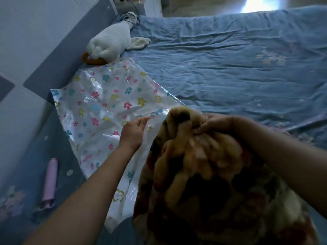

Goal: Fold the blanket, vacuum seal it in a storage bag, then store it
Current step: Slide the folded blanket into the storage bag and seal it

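Observation:
A thick brown and tan blanket [203, 183], bunched in folds, fills the lower right. My right hand [217, 125] grips its top edge from above. A clear plastic storage bag [102, 106] printed with coloured flowers lies flat on the bed to the left. My left hand [134, 129] pinches the bag's near edge right beside the blanket's top. Part of the bag's lower edge is hidden behind the blanket and my left arm.
A blue wrinkled bedsheet [230, 71] covers the bed. A white plush toy [109, 41] lies by the padded wall at the upper left. A lilac hand pump [50, 181] lies on the sheet at the lower left. A cable [127, 16] trails near the toy.

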`<state>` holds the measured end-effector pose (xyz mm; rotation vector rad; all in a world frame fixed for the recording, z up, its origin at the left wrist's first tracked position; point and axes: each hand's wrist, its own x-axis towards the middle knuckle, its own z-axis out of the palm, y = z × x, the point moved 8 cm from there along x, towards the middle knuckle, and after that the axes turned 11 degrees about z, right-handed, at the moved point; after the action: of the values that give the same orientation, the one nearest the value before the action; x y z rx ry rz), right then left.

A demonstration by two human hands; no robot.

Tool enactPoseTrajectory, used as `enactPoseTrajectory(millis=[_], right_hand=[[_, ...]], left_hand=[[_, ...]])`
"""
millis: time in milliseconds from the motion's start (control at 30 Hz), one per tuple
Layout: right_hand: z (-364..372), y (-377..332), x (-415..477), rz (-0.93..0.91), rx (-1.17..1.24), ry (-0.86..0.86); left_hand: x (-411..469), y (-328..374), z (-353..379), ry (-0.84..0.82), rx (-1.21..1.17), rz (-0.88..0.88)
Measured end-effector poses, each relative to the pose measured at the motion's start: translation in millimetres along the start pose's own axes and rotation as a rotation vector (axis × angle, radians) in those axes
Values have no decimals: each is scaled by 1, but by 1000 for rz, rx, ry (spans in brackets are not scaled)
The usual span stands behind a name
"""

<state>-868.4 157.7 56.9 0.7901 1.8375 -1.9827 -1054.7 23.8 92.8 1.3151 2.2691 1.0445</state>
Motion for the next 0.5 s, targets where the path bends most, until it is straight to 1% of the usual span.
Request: enactPoseTrajectory(millis=[100, 167, 267, 400, 500], right_hand=[[9, 26, 49, 95, -29, 77], [13, 34, 72, 149, -96, 112], [-4, 39, 93, 210, -179, 191], [-37, 51, 108, 213, -200, 251], [-34, 34, 92, 212, -277, 287]], left_hand=[[8, -4, -6, -8, 44, 20], [13, -8, -8, -24, 63, 27], [14, -14, -9, -27, 91, 34], [5, -20, -10, -2, 89, 41], [3, -15, -3, 12, 73, 64]])
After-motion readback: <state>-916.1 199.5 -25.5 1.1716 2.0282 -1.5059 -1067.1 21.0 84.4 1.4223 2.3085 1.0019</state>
